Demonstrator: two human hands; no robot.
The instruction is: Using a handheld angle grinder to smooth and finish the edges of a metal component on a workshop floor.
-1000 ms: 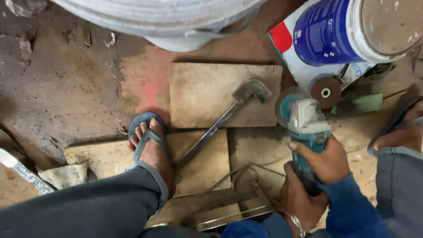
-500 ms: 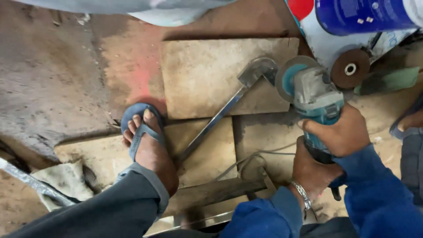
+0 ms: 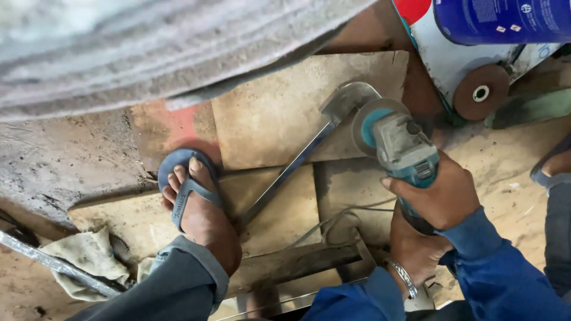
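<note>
Fingers of the right hand (image 3: 443, 193) wrap tightly around the body of the teal-and-grey angle grinder (image 3: 401, 151), just behind its head, while the left hand (image 3: 413, 249) closes on the dark rear handle below, its wrist showing a metal bracelet. Both grips look firm, which suits a tool that I judge compact but heavy at the front, rigid, and inclined to kick; the narrow body and rear handle are the sensible places to take hold, well away from the round grey disc (image 3: 366, 125).

That disc sits right at the curved end of a long flat steel bar (image 3: 285, 175), which lies slantwise across tan stone slabs (image 3: 267, 113) on the floor. The bar looks stiff and weighty, likely sharp-edged. A foot in a blue flip-flop sandal (image 3: 190, 190) rests near its lower end. A worn brown grinding disc (image 3: 480, 92) leans against a blue-and-white bucket (image 3: 493, 24) well apart.
</note>
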